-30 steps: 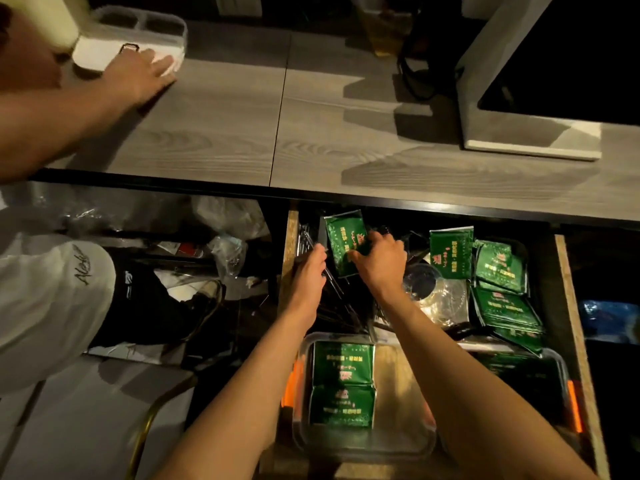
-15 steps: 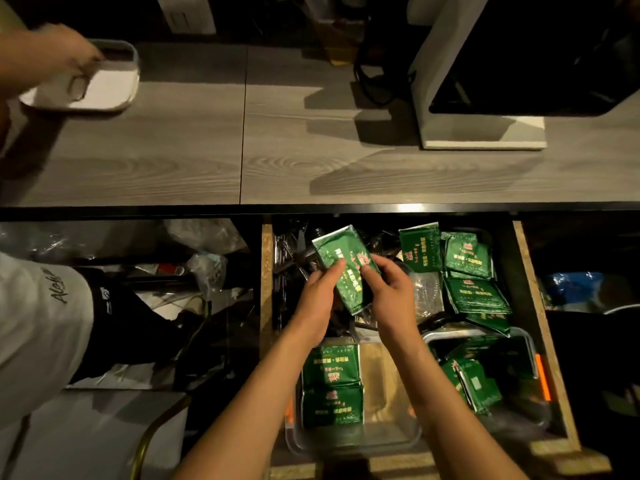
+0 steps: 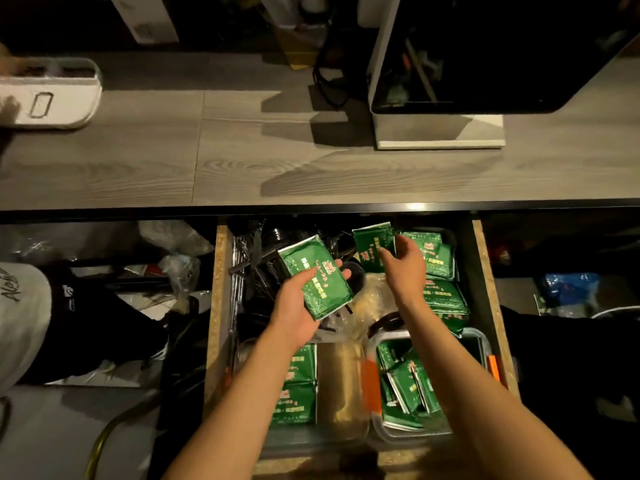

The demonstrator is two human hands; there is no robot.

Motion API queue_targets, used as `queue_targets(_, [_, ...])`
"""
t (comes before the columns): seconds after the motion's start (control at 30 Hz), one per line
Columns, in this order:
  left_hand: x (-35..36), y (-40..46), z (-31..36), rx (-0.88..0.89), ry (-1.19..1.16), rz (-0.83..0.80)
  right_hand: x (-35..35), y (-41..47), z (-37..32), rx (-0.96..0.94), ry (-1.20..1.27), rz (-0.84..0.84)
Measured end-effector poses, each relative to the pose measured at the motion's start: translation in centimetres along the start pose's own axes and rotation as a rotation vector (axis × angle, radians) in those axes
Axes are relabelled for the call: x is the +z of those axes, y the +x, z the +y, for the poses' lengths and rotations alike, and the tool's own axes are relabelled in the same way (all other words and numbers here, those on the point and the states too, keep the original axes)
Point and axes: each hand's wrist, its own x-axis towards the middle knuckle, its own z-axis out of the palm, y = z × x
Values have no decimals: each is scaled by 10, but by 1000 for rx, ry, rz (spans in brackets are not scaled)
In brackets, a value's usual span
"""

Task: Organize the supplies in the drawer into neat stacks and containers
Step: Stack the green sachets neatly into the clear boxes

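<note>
Dim drawer (image 3: 219,306); black clutter at its back left is unreadable, and forearms cover part of both clear containers. Left hand (image 3: 297,306), palm up, fingers curled round a green packet (image 3: 317,277) above the clutter. Right hand (image 3: 404,266), fingers loosely spread, touches an upright packet (image 3: 370,241); pinch unclear. Loose packets (image 3: 443,292) back right.

Both bare forearms enter from 6 o'clock. The left hand (image 3: 299,303) lies palm-up, fingers curled under a green packet (image 3: 317,277) toward 12 o'clock. The right hand (image 3: 403,266) reaches toward 11 o'clock, fingers loosely spread, holding nothing.
</note>
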Motion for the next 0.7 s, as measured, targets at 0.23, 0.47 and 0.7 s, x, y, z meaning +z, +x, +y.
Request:
queue_targets(0.23, [28,2,-30,14,40,124,-14,32,14,42,-181,-222])
queue_targets(0.47, [63,2,-57,39,108,155,-69,10,22,-153,172,-163])
queue_targets(0.7, [108,3,-92,-27,106,71,-112,-21,42,15,314,-401])
